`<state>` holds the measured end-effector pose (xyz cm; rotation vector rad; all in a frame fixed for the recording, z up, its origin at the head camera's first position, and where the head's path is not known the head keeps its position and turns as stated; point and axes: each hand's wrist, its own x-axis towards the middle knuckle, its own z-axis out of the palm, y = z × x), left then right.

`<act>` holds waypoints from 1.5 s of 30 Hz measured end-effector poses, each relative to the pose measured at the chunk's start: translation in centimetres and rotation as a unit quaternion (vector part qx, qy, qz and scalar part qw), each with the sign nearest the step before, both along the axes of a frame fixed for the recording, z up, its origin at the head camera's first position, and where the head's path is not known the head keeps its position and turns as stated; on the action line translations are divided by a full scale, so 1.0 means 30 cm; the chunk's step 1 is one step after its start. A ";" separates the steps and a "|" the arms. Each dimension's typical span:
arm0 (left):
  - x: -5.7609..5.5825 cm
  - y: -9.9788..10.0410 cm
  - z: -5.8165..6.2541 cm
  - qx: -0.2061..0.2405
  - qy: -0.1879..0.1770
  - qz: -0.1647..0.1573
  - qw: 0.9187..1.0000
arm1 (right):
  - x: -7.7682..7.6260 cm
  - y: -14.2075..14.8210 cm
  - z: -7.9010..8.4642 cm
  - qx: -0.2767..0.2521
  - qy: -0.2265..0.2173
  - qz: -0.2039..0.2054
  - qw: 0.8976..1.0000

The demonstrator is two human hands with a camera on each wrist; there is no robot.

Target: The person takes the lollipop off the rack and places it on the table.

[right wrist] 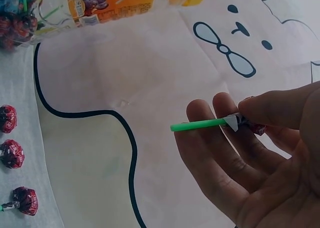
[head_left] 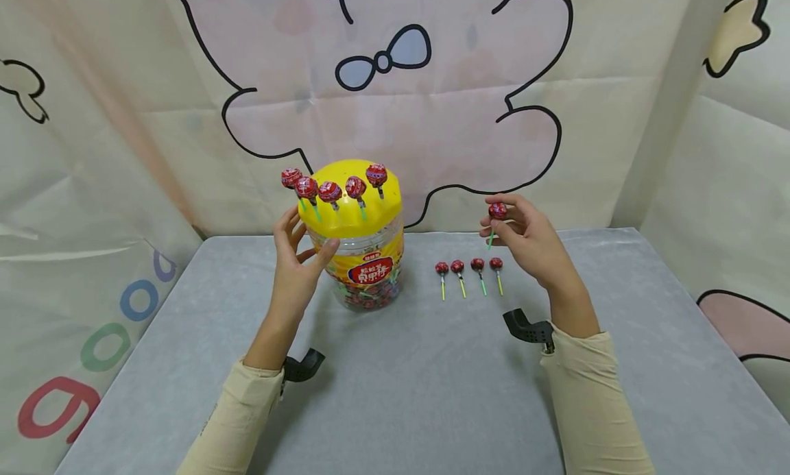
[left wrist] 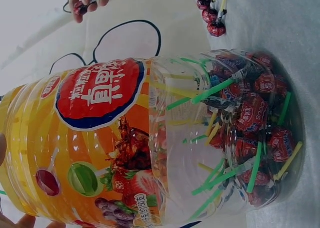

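A clear plastic jar (head_left: 369, 297) of lollipops with a yellow and orange label stands on the table. My left hand (head_left: 295, 266) holds it near the top, thumb in front and fingers along the left side of the yellow lid (head_left: 348, 221). Several red-wrapped lollipops (head_left: 330, 192) stand in the lid with green sticks downward. To the right of the jar, above the table, my right hand (head_left: 533, 245) pinches a lollipop (right wrist: 200, 125) by its wrapped head between thumb and fingers; its green stick points away from the palm. Loose lollipops fill the jar's lower part (left wrist: 250, 118).
Several lollipops (head_left: 478, 264) lie in a row on the grey table (head_left: 407, 393), heads toward the back, between the jar and my right hand. A backdrop curtain (head_left: 444, 132) with a cartoon drawing hangs just behind the table, and others flank both sides.
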<state>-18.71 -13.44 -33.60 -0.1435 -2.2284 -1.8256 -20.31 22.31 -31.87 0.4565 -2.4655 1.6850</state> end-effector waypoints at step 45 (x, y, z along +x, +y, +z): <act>0.003 0.025 -0.008 0.015 -0.004 0.020 1.000 | -0.034 0.067 -0.043 -0.003 -0.029 0.049 0.998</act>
